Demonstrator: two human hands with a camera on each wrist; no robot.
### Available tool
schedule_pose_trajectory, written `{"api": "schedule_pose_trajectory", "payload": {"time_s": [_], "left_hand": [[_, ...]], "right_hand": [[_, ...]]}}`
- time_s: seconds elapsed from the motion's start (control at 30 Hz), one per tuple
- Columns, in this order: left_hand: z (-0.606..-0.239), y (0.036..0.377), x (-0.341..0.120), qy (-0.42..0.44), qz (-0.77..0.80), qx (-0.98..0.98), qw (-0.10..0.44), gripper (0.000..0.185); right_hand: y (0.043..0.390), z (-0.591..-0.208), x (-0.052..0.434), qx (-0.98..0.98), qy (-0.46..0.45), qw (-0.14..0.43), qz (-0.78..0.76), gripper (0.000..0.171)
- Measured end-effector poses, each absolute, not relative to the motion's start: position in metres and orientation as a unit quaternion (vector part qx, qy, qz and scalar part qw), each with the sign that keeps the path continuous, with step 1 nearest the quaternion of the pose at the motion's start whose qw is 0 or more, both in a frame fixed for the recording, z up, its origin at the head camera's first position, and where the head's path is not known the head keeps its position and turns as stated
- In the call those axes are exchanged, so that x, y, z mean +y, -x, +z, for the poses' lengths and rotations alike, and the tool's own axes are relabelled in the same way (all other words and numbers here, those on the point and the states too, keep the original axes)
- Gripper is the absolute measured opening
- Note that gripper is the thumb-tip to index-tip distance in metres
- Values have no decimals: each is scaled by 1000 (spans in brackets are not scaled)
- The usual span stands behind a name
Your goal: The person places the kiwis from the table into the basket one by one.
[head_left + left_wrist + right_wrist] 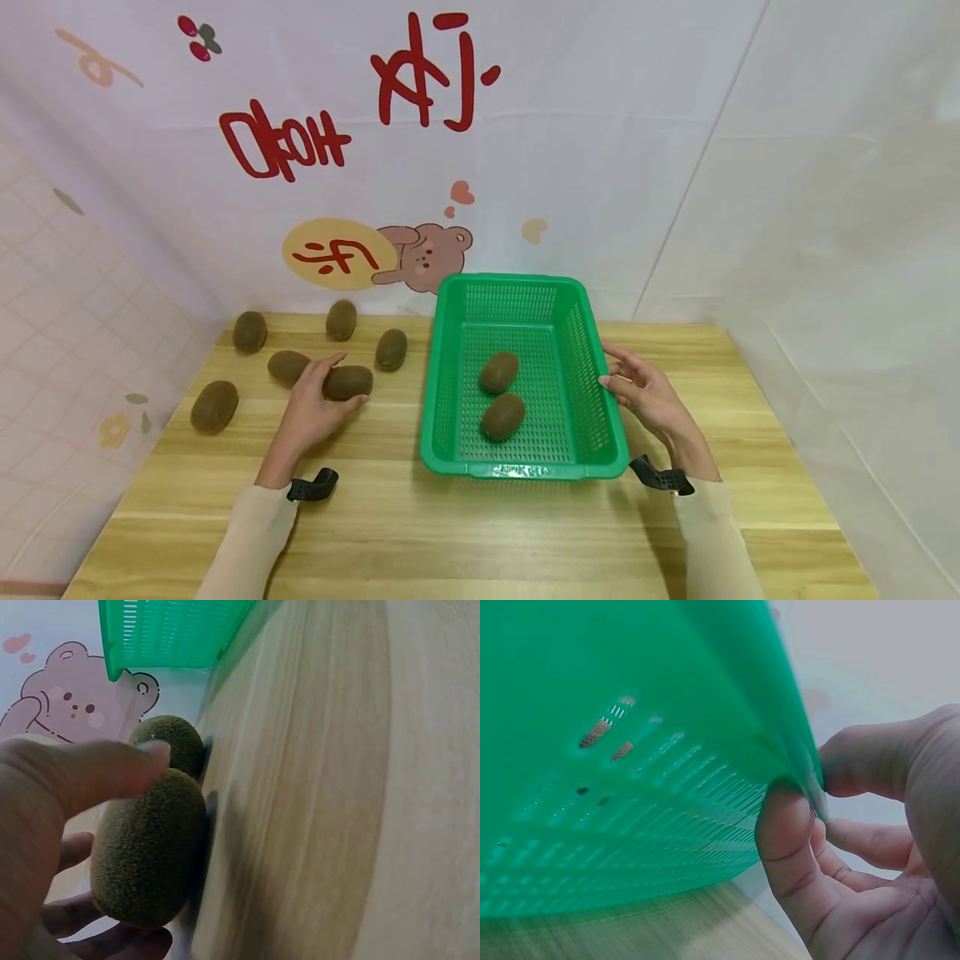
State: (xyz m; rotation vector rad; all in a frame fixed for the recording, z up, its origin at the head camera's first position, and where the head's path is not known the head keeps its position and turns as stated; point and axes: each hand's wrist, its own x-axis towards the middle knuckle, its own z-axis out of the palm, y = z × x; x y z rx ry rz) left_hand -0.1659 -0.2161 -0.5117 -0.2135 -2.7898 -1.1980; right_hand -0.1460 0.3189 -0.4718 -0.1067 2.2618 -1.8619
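Note:
My left hand (311, 410) is around a brown kiwi (348, 382) lying on the table, thumb along its near side and fingers on the far side. In the left wrist view the thumb crosses one end of that kiwi (146, 859), and the other fingers curl beside it. To the right stands a green plastic basket (430, 392) with a kiwi (499, 372) and a second kiwi (502, 417) inside. My right hand (651, 402) pinches the basket's right rim (810, 769), with digits on both sides of it.
Several loose kiwis lie around the left hand: one (288, 367) touching or just behind it, others at the back (341, 320) and far left (215, 407). The wooden table (480, 533) ends at a printed cloth backdrop (585, 167).

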Motion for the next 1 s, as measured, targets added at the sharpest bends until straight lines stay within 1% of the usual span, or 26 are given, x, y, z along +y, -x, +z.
{"api": "schedule_pose_trajectory", "payload": {"time_s": [0.33, 0.6, 1.0], "left_hand": [[-515, 172, -220, 85, -381, -919, 46, 63], [-512, 176, -219, 92, -384, -916, 65, 60], [-518, 168, -216, 83, -397, -911, 79, 58]], "right_hand": [[149, -469, 319, 776, 31, 106, -621, 68], [152, -465, 318, 770, 30, 105, -629, 68], [147, -469, 318, 759, 26, 111, -641, 69]]}}
